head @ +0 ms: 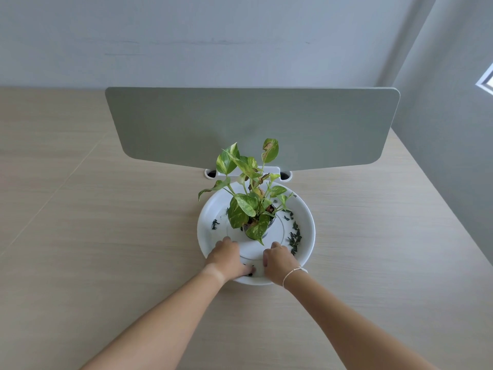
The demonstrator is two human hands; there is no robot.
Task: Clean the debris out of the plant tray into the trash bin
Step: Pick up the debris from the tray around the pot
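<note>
A round white plant tray [306, 217] lies on the desk with a small potted plant [252, 206] at its middle. Dark green debris [294, 237] is scattered along the tray's right side, with a few bits [214, 224] on the left. My left hand [226, 259] reaches into the near part of the tray with fingers curled down. Its thumb pinches dark bits [250, 274] by the near rim. My right hand [278, 263] is beside it in the tray, fingers curled under. What is beneath them is hidden.
A grey-green divider panel [250, 124] stands just behind the tray. Two cable holes [212, 173] flank its base. The pale wooden desk [106, 236] stretches to both sides, and a wall closes in at the right.
</note>
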